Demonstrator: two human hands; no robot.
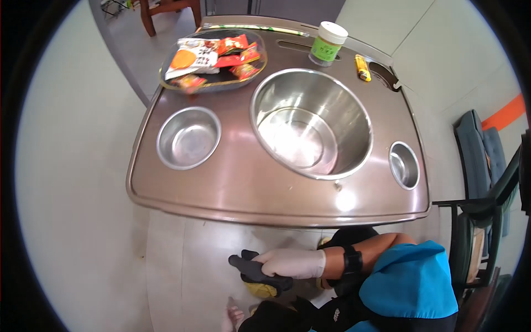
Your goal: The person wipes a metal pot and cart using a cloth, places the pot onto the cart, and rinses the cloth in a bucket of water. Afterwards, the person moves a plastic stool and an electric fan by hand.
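My right hand [290,263], in a white glove with a dark strap on the forearm, comes in from the right below the table. Its fingers are closed on a dark cloth item [254,268], which has finger-like ends. A yellow textured piece [260,289] shows just under the cloth; whether the two are joined is unclear. Bare and partly cut off by the bottom edge, my left hand [232,317] has one finger stretched out and others bent, with nothing visible in it.
A brown metallic table [232,191] bears a large steel pot [312,124], steel bowl [188,138], small oval cup [404,165], tray of snack packets [213,60], green-labelled jar [328,44] and yellow lighter-like item [363,68]. Dark chair [467,243] stands right.
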